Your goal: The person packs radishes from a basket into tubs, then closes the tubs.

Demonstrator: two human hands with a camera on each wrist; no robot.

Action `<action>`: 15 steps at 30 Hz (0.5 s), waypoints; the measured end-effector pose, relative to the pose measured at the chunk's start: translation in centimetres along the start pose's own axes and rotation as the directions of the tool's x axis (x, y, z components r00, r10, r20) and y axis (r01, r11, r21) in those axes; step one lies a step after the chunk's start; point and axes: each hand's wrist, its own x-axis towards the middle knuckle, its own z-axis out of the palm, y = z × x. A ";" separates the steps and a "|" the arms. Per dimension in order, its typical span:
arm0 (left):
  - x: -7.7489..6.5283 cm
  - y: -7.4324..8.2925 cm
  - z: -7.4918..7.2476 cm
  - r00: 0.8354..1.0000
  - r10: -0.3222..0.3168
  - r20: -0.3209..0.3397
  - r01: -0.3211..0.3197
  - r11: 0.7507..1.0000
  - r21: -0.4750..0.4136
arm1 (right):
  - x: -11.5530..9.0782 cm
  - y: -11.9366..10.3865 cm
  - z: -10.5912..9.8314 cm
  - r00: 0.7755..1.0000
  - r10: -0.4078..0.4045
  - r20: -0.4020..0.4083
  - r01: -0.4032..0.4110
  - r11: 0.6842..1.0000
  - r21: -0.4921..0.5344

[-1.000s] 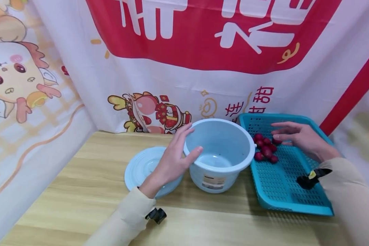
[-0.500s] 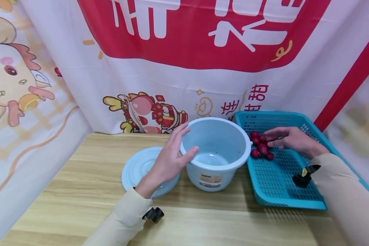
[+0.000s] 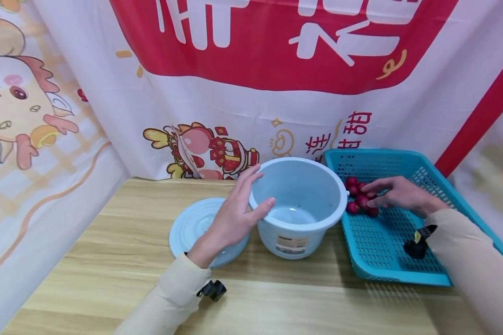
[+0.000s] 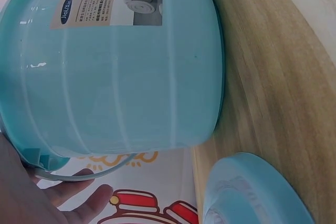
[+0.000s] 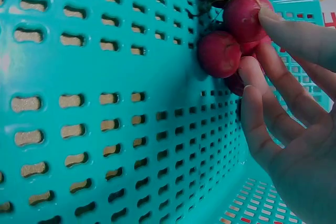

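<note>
My left hand [image 3: 236, 211] is at the left rim of a light blue plastic bucket [image 3: 291, 239], its thumb over the rim and its fingers loosely spread. The left wrist view shows these fingers beside the bucket's thin handle [image 4: 113, 170]. On the right, a turquoise perforated basket [image 3: 375, 237] contains several red radishes [image 3: 352, 208] bunched at its left side. My right hand [image 3: 402, 194] reaches into it, and in the right wrist view the thumb and fingers pinch one radish [image 5: 244, 17]. Fingers partly hide the radishes behind.
A round light blue lid [image 3: 188, 228] lies on the wooden table [image 3: 109, 260], left of the bucket. Behind the table hangs a white and red printed cloth [image 3: 218, 102], close to the bucket and basket.
My right hand has come down and left onto the radishes, and its fingers have closed on one. My left hand stays at the bucket rim.
</note>
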 end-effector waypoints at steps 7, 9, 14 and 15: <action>0.1 -0.1 0.2 1.000 -0.003 0.007 0.003 1.000 0.004 | 0.1 0.2 0.1 0.999 0.008 0.032 -0.008 1.000 0.004; 0.1 -0.1 0.1 1.000 -0.007 0.008 0.007 1.000 0.007 | 0.1 0.1 0.1 0.999 0.012 0.037 -0.012 1.000 0.003; 0.1 0.0 0.0 1.000 -0.004 0.007 0.004 1.000 0.013 | 0.2 -0.1 0.1 0.999 0.006 0.038 -0.005 1.000 -0.023; 0.1 -0.1 0.1 1.000 -0.001 0.007 0.001 1.000 0.012 | 0.2 -0.2 0.1 0.999 0.003 0.038 -0.002 1.000 -0.030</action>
